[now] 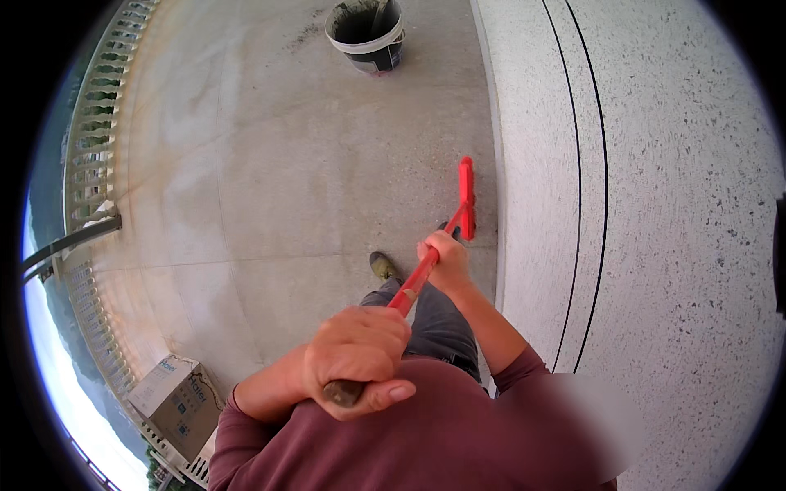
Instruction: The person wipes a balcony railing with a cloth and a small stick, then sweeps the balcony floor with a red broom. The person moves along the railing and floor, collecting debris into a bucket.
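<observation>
A broom with a red handle slants across the front of my body. Near its top end my left hand is wrapped around the handle, and the brown tip pokes out below the palm. Farther down, my right hand grips the same handle close above the head. The red broom head is at the concrete floor, close beside the base of the wall. Its bristles are mostly hidden from this angle. My shoe stands on the floor left of the handle.
Ahead on the concrete floor stands a bucket with dark residue and a tool inside. A speckled white wall with two black lines runs along the right. A baluster railing and a cardboard box are at the left.
</observation>
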`<action>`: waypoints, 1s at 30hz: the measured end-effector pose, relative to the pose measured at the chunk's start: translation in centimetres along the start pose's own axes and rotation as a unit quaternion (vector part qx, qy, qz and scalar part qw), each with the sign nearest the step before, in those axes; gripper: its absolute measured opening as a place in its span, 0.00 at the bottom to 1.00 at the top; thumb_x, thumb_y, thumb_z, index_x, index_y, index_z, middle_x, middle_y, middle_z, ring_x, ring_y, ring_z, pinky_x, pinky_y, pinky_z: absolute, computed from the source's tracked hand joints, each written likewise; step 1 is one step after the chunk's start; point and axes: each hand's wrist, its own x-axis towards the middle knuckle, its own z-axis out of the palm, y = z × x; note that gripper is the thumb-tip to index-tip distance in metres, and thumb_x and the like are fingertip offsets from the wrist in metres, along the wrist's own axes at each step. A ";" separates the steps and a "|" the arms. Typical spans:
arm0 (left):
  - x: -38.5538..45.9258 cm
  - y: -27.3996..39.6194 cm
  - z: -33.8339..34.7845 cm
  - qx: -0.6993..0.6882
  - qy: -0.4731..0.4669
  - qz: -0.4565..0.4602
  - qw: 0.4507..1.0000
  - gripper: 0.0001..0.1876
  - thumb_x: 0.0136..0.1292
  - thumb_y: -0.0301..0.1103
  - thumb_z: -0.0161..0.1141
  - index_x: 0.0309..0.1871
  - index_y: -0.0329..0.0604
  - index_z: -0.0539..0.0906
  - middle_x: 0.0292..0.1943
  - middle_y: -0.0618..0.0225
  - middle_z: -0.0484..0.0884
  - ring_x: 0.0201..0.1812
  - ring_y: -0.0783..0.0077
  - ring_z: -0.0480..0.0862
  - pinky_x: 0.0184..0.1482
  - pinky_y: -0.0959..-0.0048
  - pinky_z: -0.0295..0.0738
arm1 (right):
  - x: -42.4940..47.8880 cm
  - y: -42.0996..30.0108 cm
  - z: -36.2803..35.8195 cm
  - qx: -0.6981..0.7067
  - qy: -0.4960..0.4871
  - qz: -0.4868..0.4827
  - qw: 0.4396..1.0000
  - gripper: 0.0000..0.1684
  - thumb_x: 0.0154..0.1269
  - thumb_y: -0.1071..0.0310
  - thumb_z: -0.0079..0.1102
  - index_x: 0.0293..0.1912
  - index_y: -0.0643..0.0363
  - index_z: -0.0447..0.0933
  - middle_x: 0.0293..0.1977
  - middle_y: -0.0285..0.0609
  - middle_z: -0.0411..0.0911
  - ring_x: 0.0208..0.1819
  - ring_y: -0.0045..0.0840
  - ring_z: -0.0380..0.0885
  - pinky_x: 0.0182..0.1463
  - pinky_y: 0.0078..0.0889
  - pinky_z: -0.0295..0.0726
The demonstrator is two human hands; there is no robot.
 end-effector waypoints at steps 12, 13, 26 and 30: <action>-11.7 -2.6 -4.7 -0.016 0.060 -0.110 0.992 0.14 0.57 0.17 0.56 0.19 0.39 0.66 0.18 0.65 0.70 0.21 0.65 0.68 0.32 0.63 0.68 | -6.6 2.3 14.5 -0.063 0.124 0.084 0.987 0.11 0.56 0.66 0.60 0.23 0.56 0.70 0.25 0.44 0.74 0.28 0.43 0.76 0.31 0.43 0.75; -12.0 -1.8 -5.6 -0.007 0.085 -0.119 0.989 0.14 0.57 0.18 0.56 0.19 0.39 0.66 0.18 0.65 0.70 0.21 0.65 0.68 0.32 0.63 0.69 | -5.6 1.2 15.2 -0.064 0.113 0.073 0.989 0.11 0.55 0.65 0.61 0.23 0.56 0.70 0.25 0.44 0.74 0.28 0.43 0.76 0.31 0.43 0.75; -15.2 2.5 -5.9 0.136 0.110 -0.012 0.985 0.14 0.57 0.22 0.59 0.20 0.40 0.66 0.18 0.65 0.70 0.19 0.65 0.68 0.30 0.62 0.69 | -1.0 -5.2 18.8 0.041 0.021 -0.093 0.995 0.11 0.53 0.67 0.62 0.22 0.56 0.70 0.23 0.42 0.74 0.25 0.40 0.76 0.27 0.40 0.74; -15.9 3.7 -5.9 0.166 0.105 0.007 0.980 0.13 0.55 0.23 0.61 0.22 0.40 0.67 0.17 0.66 0.70 0.18 0.64 0.69 0.29 0.64 0.69 | -0.3 -7.3 20.0 0.083 0.004 -0.111 0.990 0.11 0.55 0.68 0.62 0.23 0.58 0.69 0.23 0.44 0.72 0.25 0.42 0.74 0.27 0.39 0.72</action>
